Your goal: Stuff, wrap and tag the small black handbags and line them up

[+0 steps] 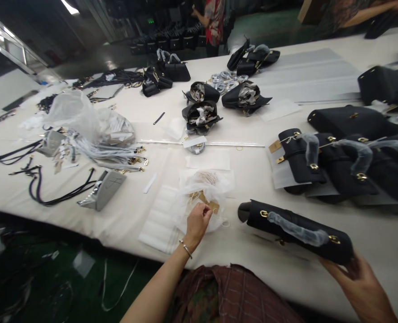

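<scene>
My left hand [199, 220], a bracelet at its wrist, is over a clear plastic bag [181, 208] with brown tags [213, 206] and thin cream strings in it. Its fingers are pinched together at a tag's string. My right hand [360, 276] grips the right end of a black handbag [296, 229], which lies tilted on the table. Clear film wraps the bag's handle [298, 229], and gold rings hold the handle at both ends. The fingers under the bag are partly hidden.
Black handbags with wrapped handles [331, 157] stand in a row at the right. Open stuffed bags [202, 114] sit mid-table. Wrapped straps [101, 150], black cords [57, 197] and a grey piece [107, 188] lie left. A person in red [214, 20] stands beyond the table [165, 157].
</scene>
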### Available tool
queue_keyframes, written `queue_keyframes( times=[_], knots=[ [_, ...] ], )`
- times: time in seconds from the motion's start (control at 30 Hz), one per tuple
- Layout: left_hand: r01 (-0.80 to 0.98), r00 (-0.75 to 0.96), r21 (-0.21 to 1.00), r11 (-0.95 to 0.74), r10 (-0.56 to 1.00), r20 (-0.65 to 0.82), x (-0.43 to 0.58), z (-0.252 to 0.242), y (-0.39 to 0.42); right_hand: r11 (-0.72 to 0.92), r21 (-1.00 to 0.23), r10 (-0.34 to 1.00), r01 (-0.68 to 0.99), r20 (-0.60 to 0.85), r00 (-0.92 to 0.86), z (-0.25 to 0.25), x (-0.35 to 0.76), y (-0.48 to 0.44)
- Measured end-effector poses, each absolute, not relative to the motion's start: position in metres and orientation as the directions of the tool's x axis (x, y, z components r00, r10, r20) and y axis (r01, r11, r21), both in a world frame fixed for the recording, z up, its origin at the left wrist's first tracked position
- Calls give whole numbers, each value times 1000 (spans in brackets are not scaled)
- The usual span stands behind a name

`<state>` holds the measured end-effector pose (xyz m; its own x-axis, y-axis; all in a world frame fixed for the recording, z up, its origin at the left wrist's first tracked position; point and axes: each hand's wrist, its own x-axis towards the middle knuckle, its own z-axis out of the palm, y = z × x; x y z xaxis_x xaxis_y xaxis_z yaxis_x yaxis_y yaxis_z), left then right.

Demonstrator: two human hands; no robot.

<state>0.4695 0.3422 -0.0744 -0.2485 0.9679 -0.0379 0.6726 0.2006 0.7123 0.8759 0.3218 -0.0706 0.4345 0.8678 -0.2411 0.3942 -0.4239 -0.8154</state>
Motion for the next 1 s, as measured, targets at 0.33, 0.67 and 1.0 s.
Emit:
queue_keyframes(
  times=[0.33,0.67,1.0],
  knots=[
    [695,-243,651,307,951,-189,478,-80,360,-549,-777,778,306,-341,528,-57,865,257],
    [-262,92,882,391,920,-380,492,17,331,-139,-912,968,387,-207,-140,21,730,300],
    [-593,183,684,425,898,-400,524,28,323,-480,-874,840,-68,-436,-321,21,699,312]
  ],
)
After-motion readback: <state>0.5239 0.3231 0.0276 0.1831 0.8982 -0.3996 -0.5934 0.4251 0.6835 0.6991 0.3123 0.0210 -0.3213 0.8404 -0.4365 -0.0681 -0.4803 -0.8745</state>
